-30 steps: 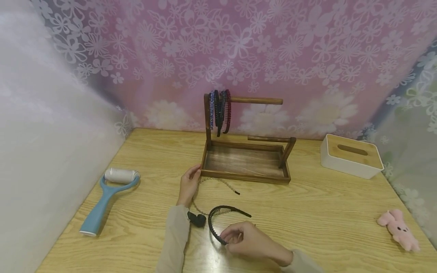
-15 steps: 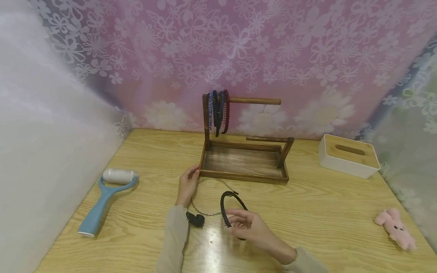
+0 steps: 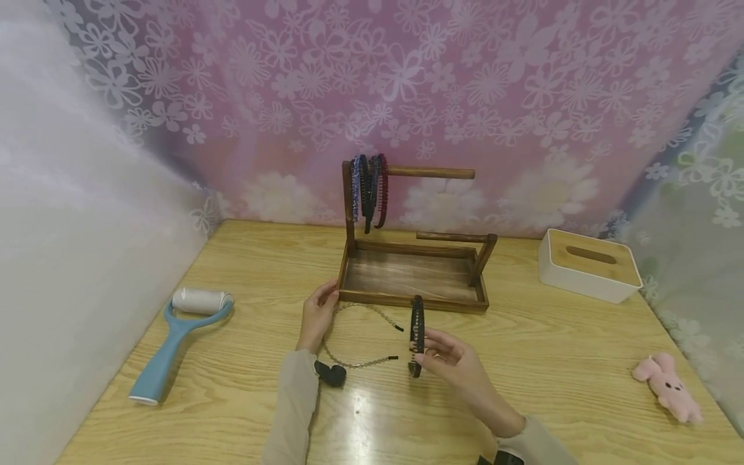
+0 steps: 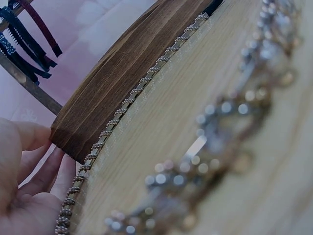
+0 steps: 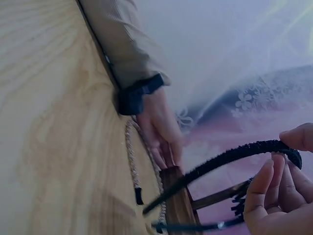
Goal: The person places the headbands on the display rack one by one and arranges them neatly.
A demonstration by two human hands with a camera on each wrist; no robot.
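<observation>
My left hand (image 3: 318,316) holds the front left corner of a dark wooden rack (image 3: 401,301); the left wrist view shows its fingers at that corner. My right hand (image 3: 459,368) pinches a black toothed headband (image 3: 416,329), raised in front of the tray and seen nearly edge-on in the head view. In the right wrist view the black headband (image 5: 220,156) curves away from thumb and fingers. A thin beaded headband (image 4: 117,117) lies on the table beside my left hand, its ends pointing right. Several headbands (image 3: 366,194), blue, black and dark red, hang on the rack's upper bar.
A blue-handled lint roller (image 3: 168,349) lies at the left. At the back right stands a white tissue box (image 3: 587,284) with a wooden lid. A pink plush toy (image 3: 670,387) lies near the right edge. The rack's lower bar (image 3: 450,236) extends leftward over the tray.
My right hand has lifted the black headband, moved it to the right and forward, and turned it edge-on. The left hand has stayed at the rack's corner.
</observation>
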